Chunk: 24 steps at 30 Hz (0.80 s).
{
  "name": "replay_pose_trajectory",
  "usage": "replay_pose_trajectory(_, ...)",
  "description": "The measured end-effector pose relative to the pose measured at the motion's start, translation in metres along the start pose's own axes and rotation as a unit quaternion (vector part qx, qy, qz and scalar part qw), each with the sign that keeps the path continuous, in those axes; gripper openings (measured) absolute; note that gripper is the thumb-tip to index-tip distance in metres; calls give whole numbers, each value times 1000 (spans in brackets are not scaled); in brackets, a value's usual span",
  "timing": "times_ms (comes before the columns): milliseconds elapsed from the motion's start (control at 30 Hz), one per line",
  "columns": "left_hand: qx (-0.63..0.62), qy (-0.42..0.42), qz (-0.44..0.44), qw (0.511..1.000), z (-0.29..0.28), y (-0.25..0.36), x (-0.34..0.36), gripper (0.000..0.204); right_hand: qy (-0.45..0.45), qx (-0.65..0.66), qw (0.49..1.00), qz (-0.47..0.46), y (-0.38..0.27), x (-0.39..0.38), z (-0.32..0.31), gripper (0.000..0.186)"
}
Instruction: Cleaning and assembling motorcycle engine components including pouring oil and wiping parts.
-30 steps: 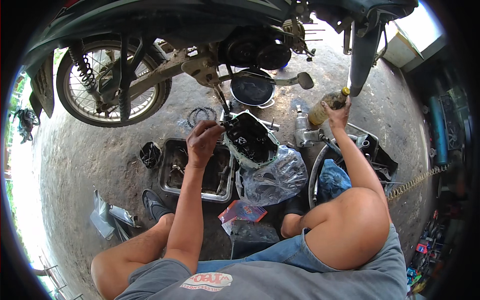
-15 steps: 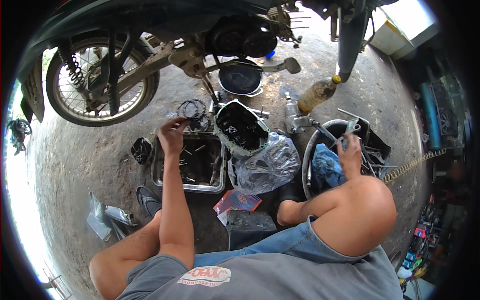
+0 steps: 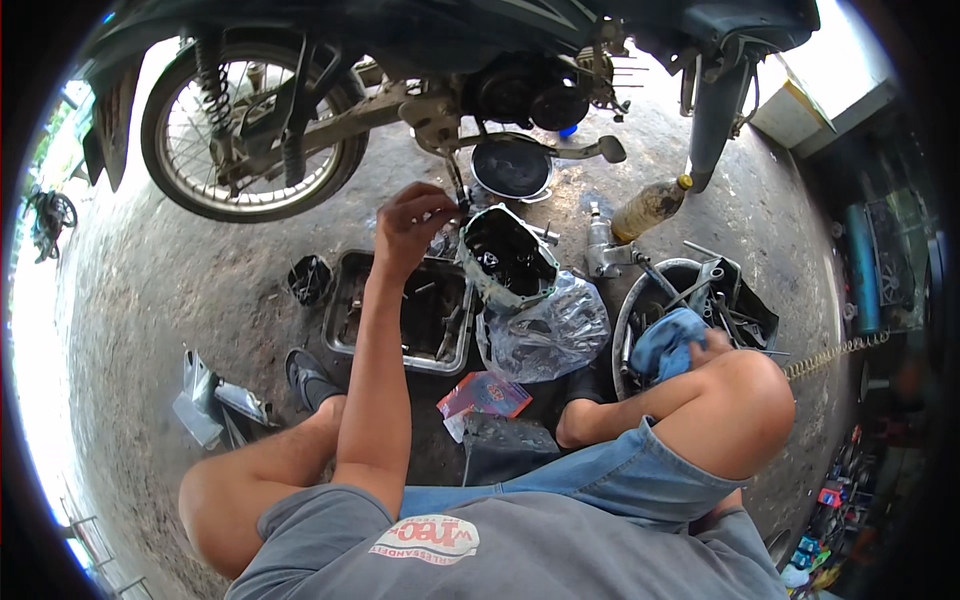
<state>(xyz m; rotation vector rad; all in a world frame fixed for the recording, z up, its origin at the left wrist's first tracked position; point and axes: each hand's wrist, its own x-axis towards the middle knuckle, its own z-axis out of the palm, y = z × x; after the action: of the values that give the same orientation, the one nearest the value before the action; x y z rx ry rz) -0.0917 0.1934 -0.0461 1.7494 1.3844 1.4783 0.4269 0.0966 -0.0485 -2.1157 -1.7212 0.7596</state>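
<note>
My left hand [image 3: 408,228] is raised over the far edge of a rectangular metal tray [image 3: 342,350] that has loose parts in it. Its thumb and fingers are pinched together beside the open engine case [image 3: 510,262]; whatever they hold is too small or hidden to name. The case rests on a clear plastic bag [image 3: 548,335]. My right hand [image 3: 712,348], partly hidden behind my raised knee, grips a blue rag [image 3: 668,342] at the near side of a round basin [image 3: 622,322]. Wrenches and other metal tools [image 3: 712,285] lie in that basin.
A motorcycle [image 3: 500,95] stands across the far side, with a black pan [image 3: 510,165] under its engine. An impact wrench [image 3: 603,248] and an oily bottle [image 3: 648,212] are beyond the basin. A small dark container [image 3: 310,278] sits left of the tray. A coiled hose [image 3: 835,357] runs at right.
My left hand has moved right and farther away, from above the dark rings to beside the engine case. My right hand has left a metal tool and come down onto the blue rag.
</note>
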Motion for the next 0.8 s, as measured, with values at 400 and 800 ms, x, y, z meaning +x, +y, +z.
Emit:
replay_pose_trajectory(400,-11,-37,123,992,-8,47,19,19,134,69,931,-333,-225,38,-198,31)
replay_pose_trajectory(800,-59,-164,178,968,12,104,33,22,-55,-148,843,-513,-302,41,-48,40)
